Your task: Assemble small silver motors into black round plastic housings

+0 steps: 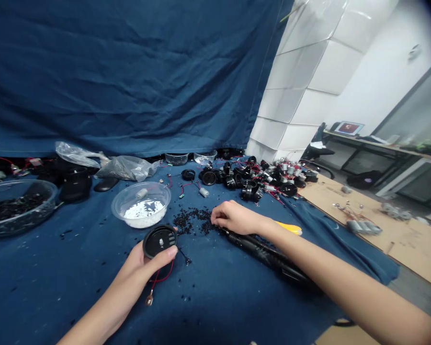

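My left hand (143,266) grips a round black plastic part (159,241) with a small motor in its middle; a red wire (161,280) hangs from it down to the blue cloth (57,287). My right hand (233,216) is curled with fingertips pinched at the edge of a scatter of tiny black screws (192,220); what it pinches is too small to see. Under my right forearm lies a long black tool (262,251), with a yellow handle (289,227) beside it.
A clear bowl of white bits (141,205) stands behind the black part. A larger clear bowl of dark pieces (16,208) is at far left. Plastic bags (125,167), a heap of black motor parts (258,182) and loose motors (362,225) on the wooden bench lie behind.
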`<state>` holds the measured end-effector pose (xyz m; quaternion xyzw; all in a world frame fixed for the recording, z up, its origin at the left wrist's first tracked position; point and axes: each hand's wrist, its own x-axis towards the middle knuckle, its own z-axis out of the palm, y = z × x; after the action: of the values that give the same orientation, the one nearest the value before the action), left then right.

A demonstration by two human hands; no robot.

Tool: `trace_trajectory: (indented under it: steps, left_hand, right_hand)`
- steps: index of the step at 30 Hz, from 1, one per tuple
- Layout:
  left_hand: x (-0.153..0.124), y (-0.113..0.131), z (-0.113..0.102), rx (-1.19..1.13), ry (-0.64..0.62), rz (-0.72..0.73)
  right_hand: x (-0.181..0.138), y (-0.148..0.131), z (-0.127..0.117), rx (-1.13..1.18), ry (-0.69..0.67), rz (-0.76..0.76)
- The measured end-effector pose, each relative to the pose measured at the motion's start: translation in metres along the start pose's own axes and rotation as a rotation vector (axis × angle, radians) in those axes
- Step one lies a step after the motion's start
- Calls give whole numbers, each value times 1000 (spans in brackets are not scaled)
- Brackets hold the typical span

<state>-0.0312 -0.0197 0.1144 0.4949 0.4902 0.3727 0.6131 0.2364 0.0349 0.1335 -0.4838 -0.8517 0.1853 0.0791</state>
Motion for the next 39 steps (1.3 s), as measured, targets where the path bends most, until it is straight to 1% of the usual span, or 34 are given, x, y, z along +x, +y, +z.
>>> trace_trajectory:
  steps: [5,14,21,28,39]
  left_hand:
    - [2,-4,-3,-12,-24,10]
    - [-4,5,1,-15,-39,3]
    - [-4,5,0,-5,-64,18]
    - [-7,5,0,5,-63,20]
    - [-8,4,0,-67,-125,12]
  right_hand:
    - [2,1,3,59,-5,11]
    - [0,6,4,219,-37,47]
    - [1,9,5,314,-42,77]
    - [-3,9,9,307,-40,69]
    - [-3,11,10,259,-101,42]
